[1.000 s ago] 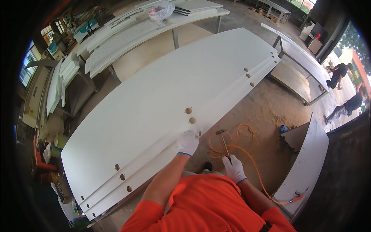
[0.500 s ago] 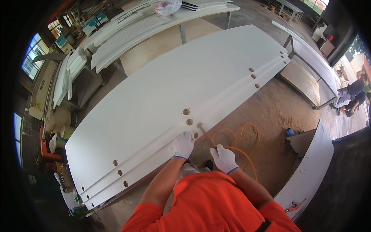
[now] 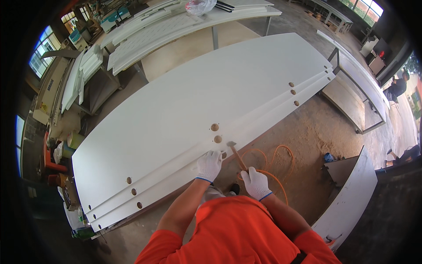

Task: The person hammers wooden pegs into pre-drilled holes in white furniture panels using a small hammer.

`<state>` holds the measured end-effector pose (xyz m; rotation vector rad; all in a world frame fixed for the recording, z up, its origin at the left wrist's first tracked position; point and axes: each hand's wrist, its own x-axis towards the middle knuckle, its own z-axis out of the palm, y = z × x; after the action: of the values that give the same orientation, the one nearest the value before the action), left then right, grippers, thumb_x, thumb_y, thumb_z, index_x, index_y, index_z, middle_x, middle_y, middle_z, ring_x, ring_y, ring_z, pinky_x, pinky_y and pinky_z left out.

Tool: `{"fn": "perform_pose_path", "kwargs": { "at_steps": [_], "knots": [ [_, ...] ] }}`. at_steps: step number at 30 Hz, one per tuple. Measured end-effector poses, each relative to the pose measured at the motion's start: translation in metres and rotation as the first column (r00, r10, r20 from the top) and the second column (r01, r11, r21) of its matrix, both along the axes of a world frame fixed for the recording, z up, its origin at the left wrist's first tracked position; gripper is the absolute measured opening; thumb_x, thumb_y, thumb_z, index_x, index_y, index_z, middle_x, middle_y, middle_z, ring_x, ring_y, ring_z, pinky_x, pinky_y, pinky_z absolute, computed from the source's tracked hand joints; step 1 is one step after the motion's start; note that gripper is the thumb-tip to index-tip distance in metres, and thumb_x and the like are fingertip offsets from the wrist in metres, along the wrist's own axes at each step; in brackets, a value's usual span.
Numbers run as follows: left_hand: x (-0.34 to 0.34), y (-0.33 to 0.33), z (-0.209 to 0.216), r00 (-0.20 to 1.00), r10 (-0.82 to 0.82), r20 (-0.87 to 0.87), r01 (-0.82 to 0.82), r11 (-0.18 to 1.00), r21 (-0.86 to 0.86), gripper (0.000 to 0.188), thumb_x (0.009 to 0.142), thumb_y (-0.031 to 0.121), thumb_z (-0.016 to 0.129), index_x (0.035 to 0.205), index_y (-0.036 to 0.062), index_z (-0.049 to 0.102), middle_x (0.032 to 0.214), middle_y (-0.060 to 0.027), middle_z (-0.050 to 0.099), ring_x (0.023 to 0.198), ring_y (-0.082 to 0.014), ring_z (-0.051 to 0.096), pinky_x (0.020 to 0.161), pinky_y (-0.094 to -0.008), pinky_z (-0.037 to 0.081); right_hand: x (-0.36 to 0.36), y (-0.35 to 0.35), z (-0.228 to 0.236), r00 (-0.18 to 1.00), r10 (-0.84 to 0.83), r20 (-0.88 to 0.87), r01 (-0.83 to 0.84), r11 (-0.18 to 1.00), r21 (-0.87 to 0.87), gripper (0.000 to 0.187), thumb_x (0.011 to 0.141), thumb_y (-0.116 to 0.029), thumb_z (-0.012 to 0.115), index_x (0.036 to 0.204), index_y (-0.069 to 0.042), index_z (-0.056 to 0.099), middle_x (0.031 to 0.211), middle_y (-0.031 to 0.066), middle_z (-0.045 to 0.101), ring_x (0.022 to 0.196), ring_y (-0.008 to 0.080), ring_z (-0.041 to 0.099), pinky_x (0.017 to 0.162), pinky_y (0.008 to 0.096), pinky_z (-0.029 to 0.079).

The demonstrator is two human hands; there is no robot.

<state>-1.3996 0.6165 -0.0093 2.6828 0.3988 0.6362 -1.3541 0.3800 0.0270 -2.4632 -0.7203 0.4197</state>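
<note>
Three large white panels [image 3: 176,101] lie stacked in front of me, their near edges stepped and drilled with round holes. My left hand [image 3: 209,166], in a white work glove, rests on the stepped edge beside one of the near holes [image 3: 224,155]. Its fingers are bent together and pointed down; whatever they pinch is hidden. A hammer [image 3: 238,155] with a wooden handle is gripped in my gloved right hand [image 3: 256,183]. The hammer's head is raised over the panel edge, just right of my left fingertips and apart from them.
An orange hose [image 3: 281,184] loops on the dusty floor beyond my right hand. A curved white panel [image 3: 351,193] stands at the right. Behind the stack, a table holds white boards [image 3: 162,42] and a plastic bag [image 3: 198,6]. A metal-framed table [image 3: 365,97] stands far right.
The hammer's head has shifted slightly right and turned a little. My left hand stays at the same spot by the hole. The view has moved slightly, and people at the far right changed position.
</note>
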Motion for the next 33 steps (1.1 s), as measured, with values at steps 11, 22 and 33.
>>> {"fn": "perform_pose_path", "kwargs": {
  "at_steps": [11, 22, 33],
  "knots": [
    [0.0, -0.001, 0.002, 0.997, 0.026, -0.068, -0.028, 0.999, -0.031, 0.01, 0.094, 0.023, 0.068, 0.088, 0.0142, 0.068, 0.085, -0.0101, 0.071, 0.075, -0.0346, 0.071, 0.064, -0.0481, 0.057, -0.003, 0.008, -0.004, 1.0, 0.014, 0.0, -0.013, 0.991, -0.13, 0.041, 0.107, -0.043, 0.055, 0.098, -0.003, 0.059, 0.075, 0.0231, 0.07, 0.074, 0.0468, 0.07, 0.068, 0.0579, 0.054],
    [0.004, 0.005, 0.009, 0.981, 0.042, -0.187, -0.092, 0.96, -0.265, 0.012, 0.093, 0.022, 0.066, 0.092, 0.0113, 0.072, 0.091, -0.0141, 0.075, 0.084, -0.039, 0.072, 0.071, -0.0474, 0.058, -0.007, -0.004, 0.003, 0.99, -0.104, -0.09, 0.106, 0.994, 0.022, 0.043, 0.103, -0.045, 0.063, 0.094, -0.003, 0.058, 0.079, 0.0254, 0.07, 0.08, 0.0472, 0.07, 0.072, 0.058, 0.052],
    [0.028, 0.004, 0.036, 0.89, -0.012, -0.456, -0.247, 0.828, -0.504, 0.032, 0.095, 0.032, 0.065, 0.102, 0.0022, 0.073, 0.097, -0.0269, 0.075, 0.095, -0.0446, 0.073, 0.082, -0.0523, 0.058, 0.028, 0.026, 0.021, 0.924, -0.203, -0.325, 0.296, 0.918, 0.266, 0.043, 0.095, -0.039, 0.069, 0.116, -0.001, 0.073, 0.098, 0.0223, 0.077, 0.098, 0.0394, 0.075, 0.085, 0.0452, 0.057]
  ]
}}
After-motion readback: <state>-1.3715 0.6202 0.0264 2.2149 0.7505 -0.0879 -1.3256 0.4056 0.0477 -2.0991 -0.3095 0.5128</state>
